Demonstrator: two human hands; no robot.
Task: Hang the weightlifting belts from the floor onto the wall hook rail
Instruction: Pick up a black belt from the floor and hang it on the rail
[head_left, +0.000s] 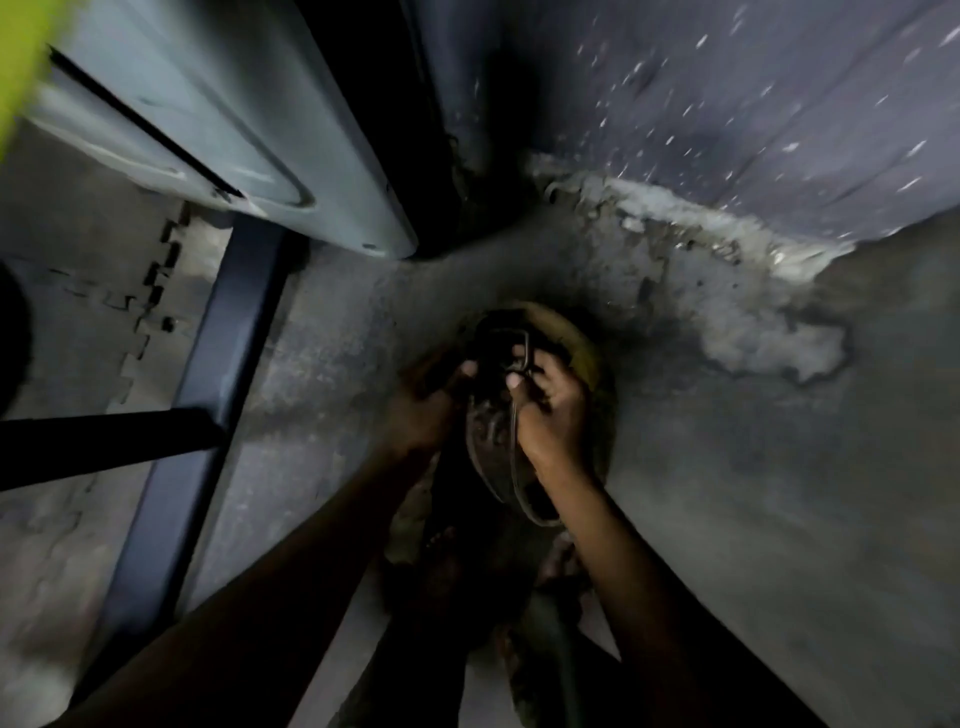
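Note:
In the dim head view I look down at a dark weightlifting belt (491, 431) with a metal buckle (511, 345), held over the concrete floor. My left hand (423, 402) grips the belt's left side, thumb near the buckle. My right hand (550, 410) is closed on the buckle end and its strap. A tan belt (582, 348) curves behind and to the right of the dark one; whether it rests on the floor I cannot tell. No hook rail is in view.
A dark metal frame bar (208, 374) runs diagonally on the left beside interlocking floor mats (104, 332). A grey panel (234, 130) leans at top left. A speckled wall (727, 104) with crumbling plaster at its base rises at top right. My bare feet (447, 551) are below.

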